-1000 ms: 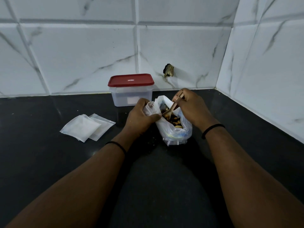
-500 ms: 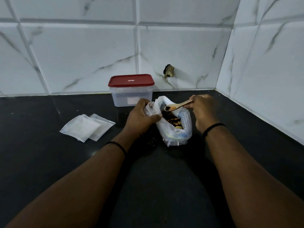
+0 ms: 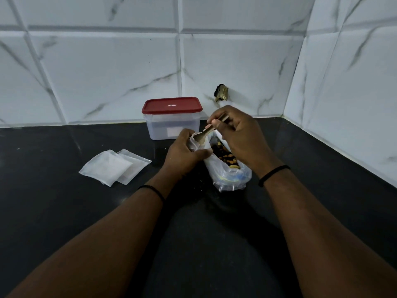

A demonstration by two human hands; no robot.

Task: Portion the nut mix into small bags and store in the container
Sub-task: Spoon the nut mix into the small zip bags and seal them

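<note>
Our left hand gripping one small bag, right hand pinching one wooden spoon at what seems its mouth, one nut bag between them, two empty bags left, one red-lidded container behind, on our black counter.

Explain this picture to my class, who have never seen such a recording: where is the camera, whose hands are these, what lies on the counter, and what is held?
The camera sits on a person's head, looking down at their own bare hands; there is no machine. The left hand grips a small bag open. The right hand holds a spoon, its bowl at that bag's mouth. Beside it a larger plastic bag of nut mix stands on the black counter. Two spare small bags lie to the left. A container with its red lid on stands by the tiled wall.
</note>
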